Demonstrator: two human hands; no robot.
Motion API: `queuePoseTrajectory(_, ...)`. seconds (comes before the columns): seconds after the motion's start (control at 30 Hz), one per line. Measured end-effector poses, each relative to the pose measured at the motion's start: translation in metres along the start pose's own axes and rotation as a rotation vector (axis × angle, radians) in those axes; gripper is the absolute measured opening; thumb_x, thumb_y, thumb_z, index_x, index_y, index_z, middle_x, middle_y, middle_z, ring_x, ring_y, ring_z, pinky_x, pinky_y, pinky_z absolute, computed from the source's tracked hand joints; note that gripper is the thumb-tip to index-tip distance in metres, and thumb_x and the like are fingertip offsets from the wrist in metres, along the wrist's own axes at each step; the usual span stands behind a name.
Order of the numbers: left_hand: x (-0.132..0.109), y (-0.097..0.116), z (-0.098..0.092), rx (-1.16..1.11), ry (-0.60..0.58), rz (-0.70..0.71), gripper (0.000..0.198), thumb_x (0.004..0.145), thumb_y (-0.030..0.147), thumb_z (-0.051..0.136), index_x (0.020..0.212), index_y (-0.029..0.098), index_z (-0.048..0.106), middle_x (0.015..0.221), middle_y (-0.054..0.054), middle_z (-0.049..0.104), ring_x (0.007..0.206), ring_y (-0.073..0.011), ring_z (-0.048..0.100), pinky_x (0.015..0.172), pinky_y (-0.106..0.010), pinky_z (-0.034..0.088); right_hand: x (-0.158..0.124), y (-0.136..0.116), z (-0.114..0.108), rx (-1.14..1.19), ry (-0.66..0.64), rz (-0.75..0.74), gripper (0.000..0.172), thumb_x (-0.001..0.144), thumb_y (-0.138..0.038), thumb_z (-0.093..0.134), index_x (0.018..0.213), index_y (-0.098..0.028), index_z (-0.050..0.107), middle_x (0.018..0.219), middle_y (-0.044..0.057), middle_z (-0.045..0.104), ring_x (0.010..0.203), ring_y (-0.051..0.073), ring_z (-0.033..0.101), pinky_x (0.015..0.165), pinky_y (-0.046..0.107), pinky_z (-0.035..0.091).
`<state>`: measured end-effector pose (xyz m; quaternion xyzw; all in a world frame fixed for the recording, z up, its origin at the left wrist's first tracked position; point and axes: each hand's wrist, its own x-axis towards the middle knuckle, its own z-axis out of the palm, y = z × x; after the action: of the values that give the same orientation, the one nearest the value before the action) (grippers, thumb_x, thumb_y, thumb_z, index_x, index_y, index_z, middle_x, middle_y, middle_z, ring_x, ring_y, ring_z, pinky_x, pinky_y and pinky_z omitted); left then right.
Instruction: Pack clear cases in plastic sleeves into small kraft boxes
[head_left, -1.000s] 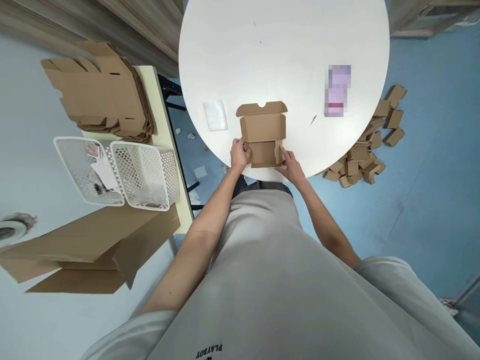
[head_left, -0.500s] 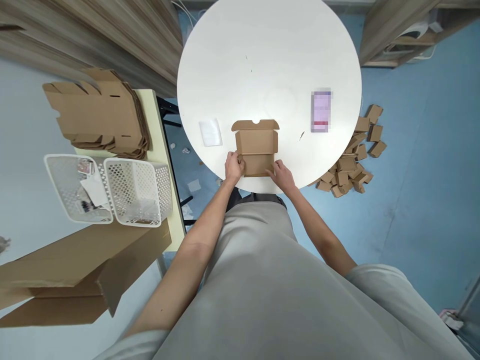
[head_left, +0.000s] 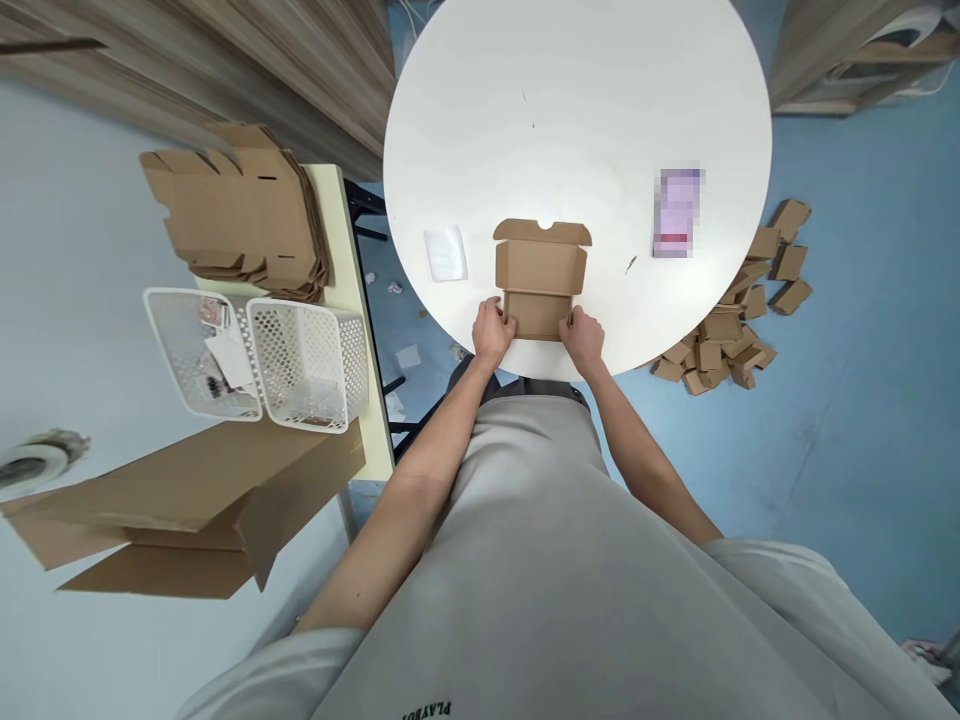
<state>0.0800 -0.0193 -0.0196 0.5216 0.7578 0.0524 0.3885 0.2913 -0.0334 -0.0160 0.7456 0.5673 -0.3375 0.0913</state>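
Right hand (head_left: pixel 583 338) regripped box (head_left: pixel 540 285); white table (head_left: pixel 570 120)

Just one legible print: on the grey shirt (head_left: pixel 525 560), at the very btm edge of the frame, small black caps, upside down to the cam. It reads "PLAYB"; the rest is cut off by the frame edge.

Other items w/ possible text, none readable:
- Purple card (head_left: pixel 677 212) on the desk (head_left: pixel 585 120), right of the cardboard box (head_left: pixel 541 275): pixelated, red band near its lower end, can't make out any letters.
- White slip (head_left: pixel 445 253) on the desk, left of the box: too pale and small.
- Papers (head_left: pixel 225 352) in the left white basket (head_left: pixel 166 340): dark and reddish marks, too small to read.
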Motion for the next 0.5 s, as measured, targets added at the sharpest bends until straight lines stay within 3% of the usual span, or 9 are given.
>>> queuePoseTrajectory(0.13,-0.001,-0.002,0.003,0.089,-0.015,-0.055,0.014,0.102,0.015,0.059,0.11,0.023,0.067,0.123,-0.017,0.068,0.118,-0.0391,0.072,0.109,-0.053,0.057,0.004,-0.004,0.0,-0.067,-0.019,0.034,0.03,0.114,-0.027,0.043,0.117,-0.017,0.071,0.103,0.02,0.08,0.095,0.036,0.075,0.081,0.039,0.049)
queuePoseTrajectory(0.27,0.004,0.005,0.009,0.048,0.0,-0.057,0.018,0.099,0.012,0.063,0.111,0.025,0.066,0.126,-0.017,0.068,0.117,-0.0397,0.072,0.107,-0.055,0.057,0.008,-0.009,0.001,-0.073,0.011,0.053,0.032,0.114,-0.027,0.044,0.119,-0.016,0.073,0.104,0.021,0.081,0.096,0.036,0.077,0.081,0.04,0.051)
queuePoseTrajectory(0.37,0.011,0.01,0.005,-0.019,-0.004,-0.042,0.01,0.102,0.024,0.07,0.111,0.026,0.067,0.124,-0.016,0.07,0.118,-0.0392,0.073,0.11,-0.054,0.057,0.009,-0.009,-0.004,-0.057,0.038,0.049,0.032,0.116,-0.034,0.047,0.116,-0.017,0.074,0.104,0.021,0.082,0.094,0.036,0.077,0.081,0.04,0.051)
queuePoseTrajectory(0.43,0.022,0.006,-0.008,-0.085,0.072,-0.023,0.016,0.106,0.037,0.071,0.115,0.025,0.067,0.128,-0.016,0.071,0.124,-0.0386,0.072,0.116,-0.054,0.055,0.006,-0.007,-0.011,-0.039,0.056,0.048,0.04,0.118,-0.047,0.049,0.111,-0.017,0.074,0.103,0.022,0.082,0.092,0.036,0.076,0.081,0.041,0.051)
queuePoseTrajectory(0.5,0.04,-0.002,-0.027,-0.154,0.234,-0.042,0.027,0.109,0.044,0.069,0.126,0.022,0.065,0.14,-0.019,0.069,0.138,-0.0384,0.067,0.125,-0.054,0.05,0.002,-0.002,-0.02,-0.005,0.081,0.054,0.051,0.118,-0.061,0.049,0.107,-0.017,0.074,0.1,0.021,0.081,0.089,0.036,0.076,0.08,0.04,0.05)
